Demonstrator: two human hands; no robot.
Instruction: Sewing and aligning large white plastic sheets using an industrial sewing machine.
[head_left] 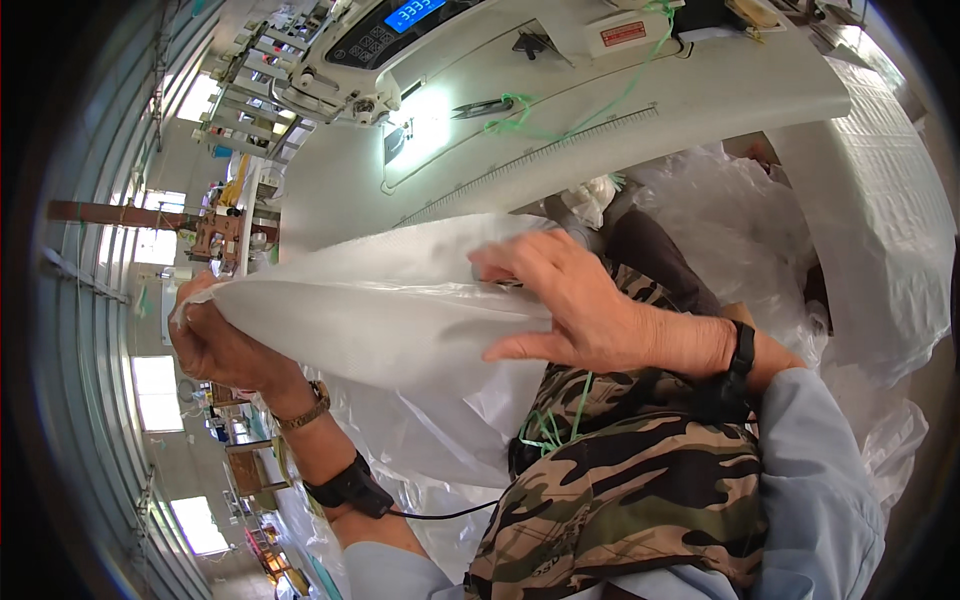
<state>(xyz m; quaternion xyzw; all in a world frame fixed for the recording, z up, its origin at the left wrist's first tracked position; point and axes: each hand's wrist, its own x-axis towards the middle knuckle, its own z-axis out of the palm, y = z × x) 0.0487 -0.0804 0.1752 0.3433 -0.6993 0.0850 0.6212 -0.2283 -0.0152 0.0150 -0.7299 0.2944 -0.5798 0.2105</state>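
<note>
Both hands hold a white woven sack before the sewing machine worktop: left hand pinching its corner, right hand spread flat along its edge; the next move likely calls for aligned edges.

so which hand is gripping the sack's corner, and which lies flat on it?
The left hand pinches the white woven sack's corner; the right hand lies flat on it.

Looking like a sewing factory: industrial sewing machine sitting just beyond the fingers, more workstations running behind.
</note>
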